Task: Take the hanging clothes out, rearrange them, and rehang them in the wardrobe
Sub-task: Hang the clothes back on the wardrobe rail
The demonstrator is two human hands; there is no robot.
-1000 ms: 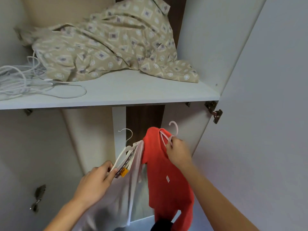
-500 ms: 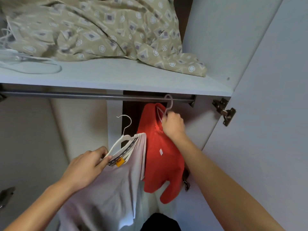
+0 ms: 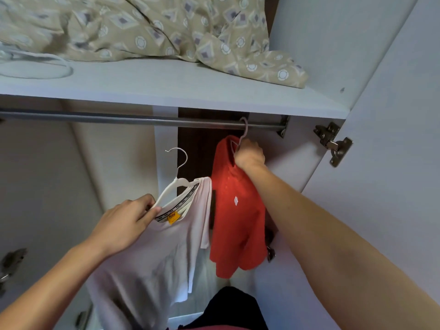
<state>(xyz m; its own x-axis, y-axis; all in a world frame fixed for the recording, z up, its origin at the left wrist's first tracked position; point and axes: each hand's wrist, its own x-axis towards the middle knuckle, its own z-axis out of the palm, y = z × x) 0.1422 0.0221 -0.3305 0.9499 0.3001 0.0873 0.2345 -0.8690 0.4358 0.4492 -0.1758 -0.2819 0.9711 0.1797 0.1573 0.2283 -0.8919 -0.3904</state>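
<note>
A red shirt (image 3: 235, 217) hangs on a pink hanger (image 3: 244, 132) whose hook sits over the metal rail (image 3: 133, 119) near its right end. My right hand (image 3: 250, 156) grips that hanger just below the hook. A white T-shirt (image 3: 152, 265) with a yellow neck label hangs on a white hanger (image 3: 177, 177), held below the rail and clear of it. My left hand (image 3: 126, 222) grips the white hanger's left shoulder together with the shirt's collar.
A patterned beige cloth (image 3: 147, 27) and white hangers (image 3: 35, 65) lie on the shelf (image 3: 166, 89) above the rail. The open wardrobe door (image 3: 392, 163) with its hinge (image 3: 333, 144) stands to the right. A dark garment (image 3: 233, 308) lies low in front.
My right hand lifted the red shirt up and its hook now sits over the rail. My left hand has kept hold of the white hanger, well under the rail.
</note>
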